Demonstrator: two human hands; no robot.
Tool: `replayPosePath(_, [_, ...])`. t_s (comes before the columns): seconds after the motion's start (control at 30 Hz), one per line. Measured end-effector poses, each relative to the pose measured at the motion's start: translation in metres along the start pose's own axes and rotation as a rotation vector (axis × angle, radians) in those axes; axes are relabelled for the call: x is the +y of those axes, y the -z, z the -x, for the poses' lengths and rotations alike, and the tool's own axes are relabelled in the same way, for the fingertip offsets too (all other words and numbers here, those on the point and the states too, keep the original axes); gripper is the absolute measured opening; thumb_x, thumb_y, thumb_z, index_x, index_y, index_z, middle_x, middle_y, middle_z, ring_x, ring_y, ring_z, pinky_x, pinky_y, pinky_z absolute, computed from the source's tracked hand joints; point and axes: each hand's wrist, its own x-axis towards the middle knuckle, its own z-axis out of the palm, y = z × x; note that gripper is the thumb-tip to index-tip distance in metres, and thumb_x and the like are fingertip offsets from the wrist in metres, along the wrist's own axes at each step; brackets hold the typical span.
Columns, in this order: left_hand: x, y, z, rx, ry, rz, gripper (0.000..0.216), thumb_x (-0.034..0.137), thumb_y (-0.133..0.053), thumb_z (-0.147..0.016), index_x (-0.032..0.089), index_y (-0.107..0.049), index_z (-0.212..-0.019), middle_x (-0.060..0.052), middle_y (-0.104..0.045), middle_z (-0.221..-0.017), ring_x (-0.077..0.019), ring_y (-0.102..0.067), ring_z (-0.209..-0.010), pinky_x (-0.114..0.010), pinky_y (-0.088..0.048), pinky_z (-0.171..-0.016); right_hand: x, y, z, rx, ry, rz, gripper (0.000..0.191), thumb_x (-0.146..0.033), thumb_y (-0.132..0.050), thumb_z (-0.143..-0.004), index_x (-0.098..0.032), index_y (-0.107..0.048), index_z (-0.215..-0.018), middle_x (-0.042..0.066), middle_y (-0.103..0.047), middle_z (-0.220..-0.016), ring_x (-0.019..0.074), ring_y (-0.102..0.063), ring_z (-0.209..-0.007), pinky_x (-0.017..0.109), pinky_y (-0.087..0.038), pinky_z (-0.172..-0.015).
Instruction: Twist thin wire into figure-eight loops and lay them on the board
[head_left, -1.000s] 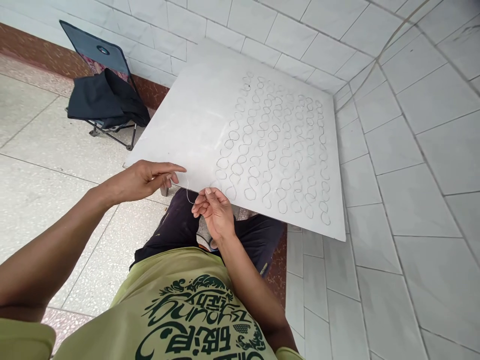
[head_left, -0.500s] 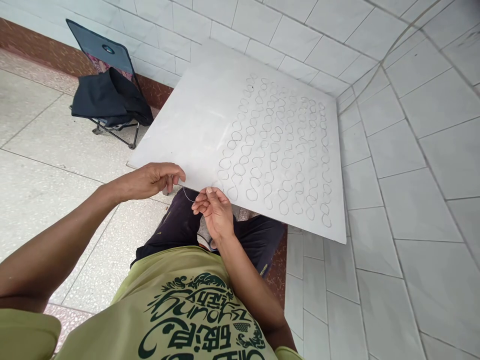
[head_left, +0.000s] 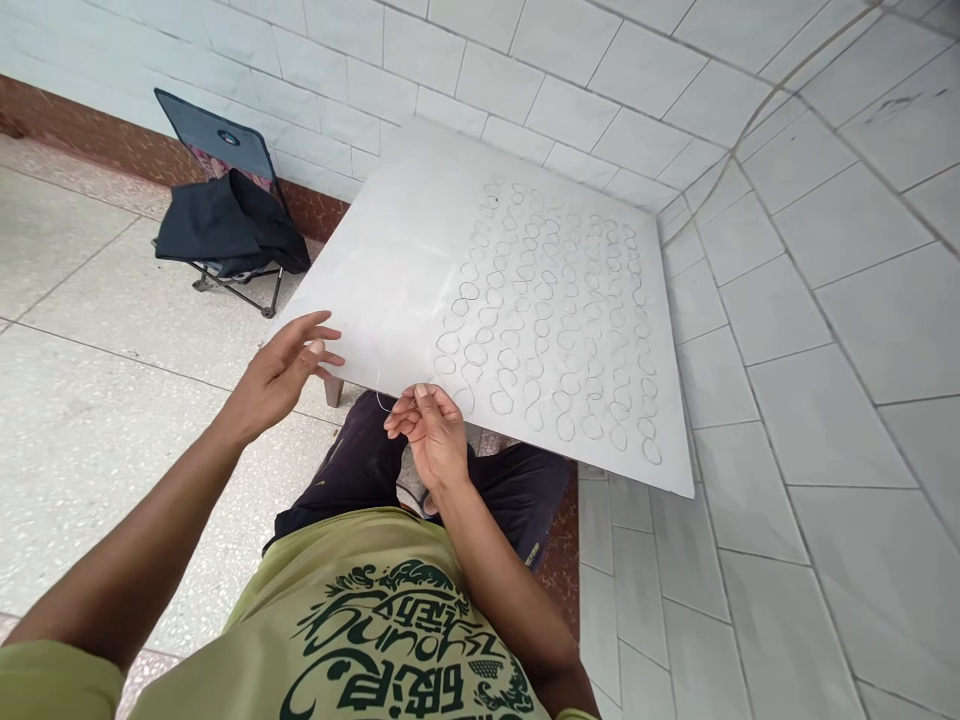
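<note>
My right hand (head_left: 433, 432) is at the near edge of a white board (head_left: 367, 270), its thumb pressed to its fingers. From that pinch sticks out a thin, curved pale wire (head_left: 382, 402); its other end is hidden in the fingers. Over the board's left corner, my left hand (head_left: 283, 375) has its fingers stretched apart and holds nothing. Rows of thin dark curls (head_left: 541, 330), shaped like S and figure eight, cover the right part of the board. Whether they are loose wires or drawn lines I cannot tell.
A folding chair (head_left: 217, 125) with a dark cloth (head_left: 229, 225) over it stands at the far left. Tiled walls (head_left: 832, 390) border the board at the back and right. A cable (head_left: 765, 105) runs along the right wall. A short leg (head_left: 333, 390) shows under the board.
My left hand has let go of the wire's end, opened and moved left and slightly up. My right hand still pinches the wire near the board's edge. The view has shifted slightly.
</note>
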Motion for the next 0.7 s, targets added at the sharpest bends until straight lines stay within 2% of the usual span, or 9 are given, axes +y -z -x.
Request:
replayPosePath(0.07, [-0.004, -0.007, 0.01, 0.157, 0.069, 0.091, 0.051, 0.055, -0.059, -0.098, 0.019, -0.063, -0.134, -0.015, -0.069, -0.125, -0.0242, -0.073, -0.094, -0.037, -0.059, -0.078, -0.001, 0.002, 0.0, 0.008, 0.013, 0.01, 0.03, -0.049, -0.075, -0.09, -0.02, -0.067, -0.088, 0.0, -0.072, -0.073, 0.015, -0.071, -0.059, 0.025, -0.057, -0.051])
replayPosePath(0.13, [-0.008, -0.017, 0.021, 0.226, 0.158, 0.184, 0.048, 0.057, -0.06, -0.097, 0.015, -0.069, -0.12, -0.014, -0.072, -0.115, -0.0223, -0.072, -0.087, -0.034, -0.057, -0.073, -0.001, 0.004, 0.0, 0.018, 0.024, 0.016, 0.03, -0.049, -0.073, -0.091, -0.02, -0.067, -0.09, 0.0, -0.072, -0.074, 0.0149, -0.071, -0.06, 0.025, -0.057, -0.052])
replayPosePath(0.2, [-0.009, -0.03, 0.033, 0.178, 0.24, 0.26, 0.047, 0.056, -0.066, -0.094, 0.014, -0.072, -0.113, -0.014, -0.073, -0.111, -0.0213, -0.071, -0.084, -0.032, -0.055, -0.071, 0.0, 0.003, 0.001, 0.023, 0.034, 0.009, 0.029, -0.048, -0.073, -0.092, -0.02, -0.066, -0.09, 0.0, -0.072, -0.075, 0.0146, -0.07, -0.06, 0.025, -0.057, -0.052])
replayPosePath(0.27, [-0.008, -0.043, 0.042, 0.091, 0.292, 0.3, 0.045, 0.054, -0.071, -0.091, 0.015, -0.073, -0.114, -0.013, -0.074, -0.111, -0.0209, -0.07, -0.084, -0.031, -0.054, -0.07, 0.001, 0.001, 0.001, 0.019, 0.043, -0.006, 0.028, -0.048, -0.073, -0.092, -0.02, -0.066, -0.09, 0.0, -0.072, -0.075, 0.0146, -0.07, -0.061, 0.025, -0.057, -0.053])
replayPosePath(0.33, [-0.005, -0.055, 0.046, 0.041, 0.297, 0.32, 0.042, 0.051, -0.074, -0.089, 0.017, -0.074, -0.114, -0.012, -0.074, -0.112, -0.02, -0.069, -0.083, -0.031, -0.053, -0.069, 0.002, -0.001, 0.003, 0.012, 0.046, -0.018, 0.028, -0.048, -0.073, -0.092, -0.02, -0.066, -0.09, 0.001, -0.073, -0.076, 0.0149, -0.071, -0.062, 0.025, -0.058, -0.054])
replayPosePath(0.4, [-0.002, -0.064, 0.047, 0.05, 0.276, 0.326, 0.037, 0.049, -0.076, -0.088, 0.018, -0.077, -0.107, -0.01, -0.074, -0.105, -0.0187, -0.067, -0.079, -0.03, -0.05, -0.065, 0.004, -0.004, 0.005, 0.013, 0.041, -0.017, 0.029, -0.048, -0.074, -0.091, -0.02, -0.066, -0.09, 0.002, -0.074, -0.078, 0.0151, -0.071, -0.063, 0.025, -0.058, -0.055])
replayPosePath(0.53, [0.002, -0.067, 0.039, 0.107, 0.25, 0.318, 0.031, 0.048, -0.078, -0.085, 0.018, -0.078, -0.092, -0.007, -0.073, -0.086, -0.0171, -0.062, -0.07, -0.029, -0.045, -0.059, 0.01, -0.006, 0.009, 0.03, 0.023, 0.016, 0.032, -0.051, -0.074, -0.09, -0.02, -0.066, -0.089, 0.003, -0.075, -0.085, 0.0152, -0.071, -0.063, 0.025, -0.057, -0.053])
replayPosePath(0.7, [0.002, -0.062, 0.031, 0.115, 0.24, 0.27, 0.031, 0.048, -0.079, -0.084, 0.018, -0.077, -0.086, -0.007, -0.073, -0.084, -0.0151, -0.059, -0.063, -0.029, -0.044, -0.058, 0.014, -0.003, 0.011, 0.048, 0.014, 0.054, 0.03, -0.048, -0.075, -0.09, -0.019, -0.07, -0.088, 0.003, -0.072, -0.081, 0.0136, -0.068, -0.063, 0.022, -0.053, -0.049])
